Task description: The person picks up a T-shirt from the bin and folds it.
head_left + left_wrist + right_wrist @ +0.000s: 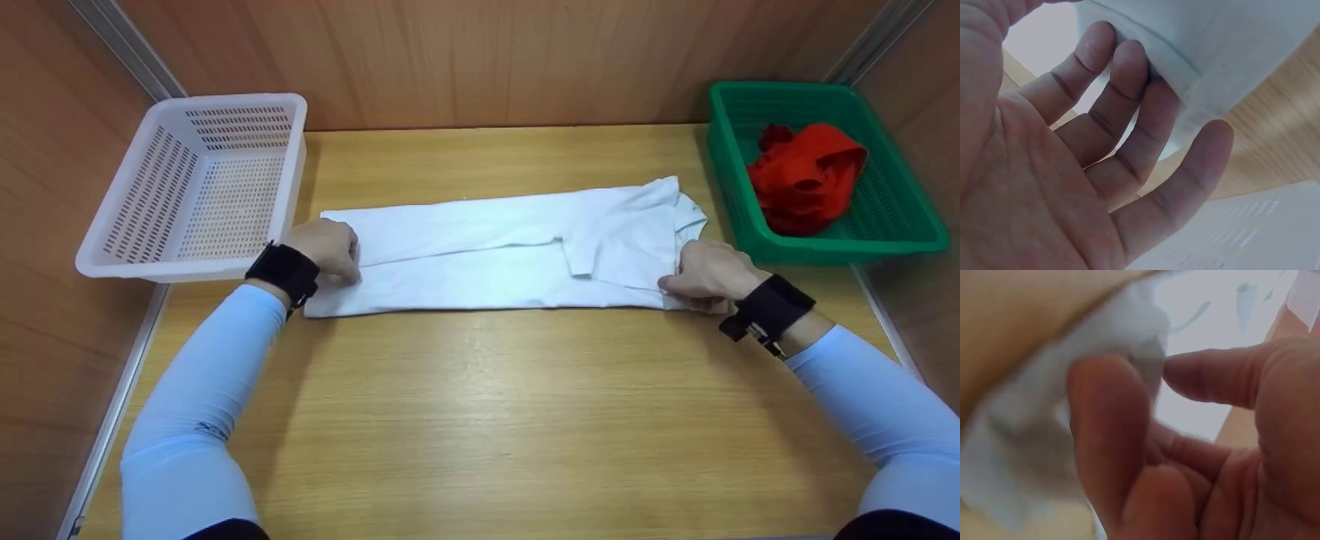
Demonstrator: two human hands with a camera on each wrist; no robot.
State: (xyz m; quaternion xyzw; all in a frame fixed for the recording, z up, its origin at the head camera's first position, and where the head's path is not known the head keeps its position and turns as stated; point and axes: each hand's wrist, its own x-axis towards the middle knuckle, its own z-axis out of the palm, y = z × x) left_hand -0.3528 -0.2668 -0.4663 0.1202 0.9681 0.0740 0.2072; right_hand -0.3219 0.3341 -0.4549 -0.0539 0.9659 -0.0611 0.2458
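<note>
A white short-sleeved T-shirt (480, 247) lies flat, folded lengthwise into a long strip, one sleeve (581, 255) turned down over it. At the strip's left end my left hand (322, 251) grips the hem; in the left wrist view its curled fingertips (1129, 62) meet the cloth edge (1168, 62), while the thumb tip is out of sight. My right hand (709, 274) pinches the shirt near the collar end. The right wrist view shows its thumb (1207, 377) and fingers against bunched white cloth (1027, 422).
A white perforated basket (289, 172) stands at the back left, with nothing seen inside. At the back right, a green basket (847, 251) holds crumpled red cloth (810, 180). Wooden panels (495, 60) border the wooden table (480, 420) at the back and sides.
</note>
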